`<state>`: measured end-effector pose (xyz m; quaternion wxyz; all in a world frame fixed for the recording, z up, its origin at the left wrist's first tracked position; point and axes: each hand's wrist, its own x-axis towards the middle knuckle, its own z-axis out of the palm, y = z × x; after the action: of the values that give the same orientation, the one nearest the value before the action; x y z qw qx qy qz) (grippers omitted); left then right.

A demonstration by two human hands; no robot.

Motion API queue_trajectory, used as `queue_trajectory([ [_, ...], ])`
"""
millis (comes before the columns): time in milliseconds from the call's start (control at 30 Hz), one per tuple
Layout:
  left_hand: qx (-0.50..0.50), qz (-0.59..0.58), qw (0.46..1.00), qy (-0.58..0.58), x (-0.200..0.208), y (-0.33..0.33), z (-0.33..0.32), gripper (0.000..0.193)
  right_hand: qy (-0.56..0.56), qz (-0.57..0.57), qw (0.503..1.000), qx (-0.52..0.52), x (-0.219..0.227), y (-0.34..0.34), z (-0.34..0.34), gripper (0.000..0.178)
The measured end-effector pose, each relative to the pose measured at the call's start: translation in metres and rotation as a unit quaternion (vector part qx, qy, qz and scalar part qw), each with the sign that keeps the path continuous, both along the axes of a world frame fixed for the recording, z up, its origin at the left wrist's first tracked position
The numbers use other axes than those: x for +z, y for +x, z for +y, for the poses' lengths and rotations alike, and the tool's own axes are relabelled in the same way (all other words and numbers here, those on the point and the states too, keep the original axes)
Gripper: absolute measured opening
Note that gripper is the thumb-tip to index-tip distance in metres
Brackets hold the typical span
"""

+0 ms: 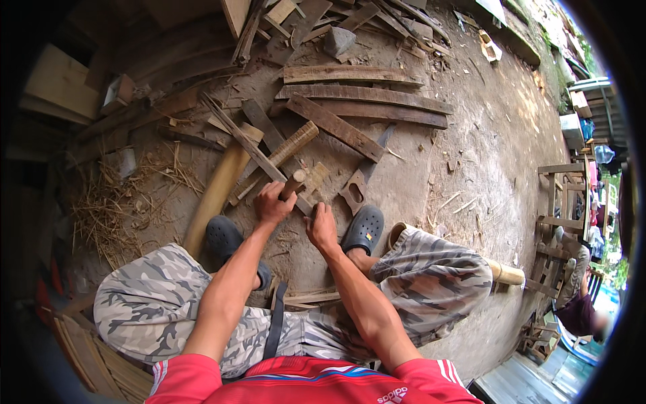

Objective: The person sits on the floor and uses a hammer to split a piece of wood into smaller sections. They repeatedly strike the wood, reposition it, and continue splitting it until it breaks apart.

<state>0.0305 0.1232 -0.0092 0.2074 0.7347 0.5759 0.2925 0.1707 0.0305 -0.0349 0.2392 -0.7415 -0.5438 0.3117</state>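
My left hand (272,204) is closed around a thick round wooden handle (294,184) whose blunt end points up. The rest of that tool is hidden, so its kind cannot be told. Fingers curled, my right hand (322,225) grips the near end of a long narrow wooden strip (243,143), which slants away to the far left. Beneath the strip lies a short notched wooden piece (294,143). A handsaw (354,191) rests on the ground just beyond my right foot, its blade partly under a dark board (334,126).
A bamboo pole (219,188) lies left of my hands, beside dry shavings (138,209). Several boards (363,96) lie ahead, with a grey stone (339,42) and scrap wood behind them. At far right, a person (577,306) is near wooden furniture (562,195).
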Motion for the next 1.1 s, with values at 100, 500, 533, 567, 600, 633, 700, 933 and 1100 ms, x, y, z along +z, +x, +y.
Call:
queue_trajectory([
  [100, 0.033, -0.019, 0.999, 0.000, -0.007, 0.004, -0.005, 0.019, 0.002, -0.011, 1.000, 0.010, 0.000, 0.000, 0.002, 0.037],
  [500, 0.071, -0.048, 0.990, -0.114, 0.001, 0.010, 0.001, 0.023, -0.014, -0.034, 0.998, 0.041, -0.003, 0.008, 0.006, 0.038],
  [533, 0.074, -0.045, 0.983, -0.162, 0.006, 0.011, 0.005, 0.024, -0.017, -0.034, 0.998, 0.042, -0.003, 0.009, 0.006, 0.038],
  [567, 0.074, -0.032, 0.982, -0.168, 0.008, 0.010, 0.007, 0.025, -0.015, -0.029, 0.999, 0.037, -0.004, 0.007, 0.007, 0.038],
  [600, 0.076, -0.020, 0.982, -0.175, 0.008, 0.009, 0.010, 0.026, -0.013, -0.025, 0.999, 0.034, -0.003, 0.007, 0.008, 0.038],
  [633, 0.078, -0.009, 0.980, -0.181, 0.008, 0.008, 0.013, 0.028, -0.012, -0.022, 0.999, 0.030, -0.003, 0.008, 0.010, 0.038],
  [700, 0.091, -0.011, 0.977, -0.192, 0.006, 0.008, 0.016, 0.029, -0.003, -0.021, 0.999, 0.045, -0.004, 0.010, 0.009, 0.038],
  [933, 0.098, -0.056, 0.961, -0.252, 0.008, 0.008, 0.025, 0.032, 0.010, -0.035, 0.998, 0.050, -0.014, 0.013, 0.008, 0.039],
  [1100, 0.085, -0.090, 0.984, -0.131, 0.002, 0.005, 0.002, 0.023, 0.004, -0.024, 0.998, 0.050, -0.009, 0.010, 0.006, 0.037],
])
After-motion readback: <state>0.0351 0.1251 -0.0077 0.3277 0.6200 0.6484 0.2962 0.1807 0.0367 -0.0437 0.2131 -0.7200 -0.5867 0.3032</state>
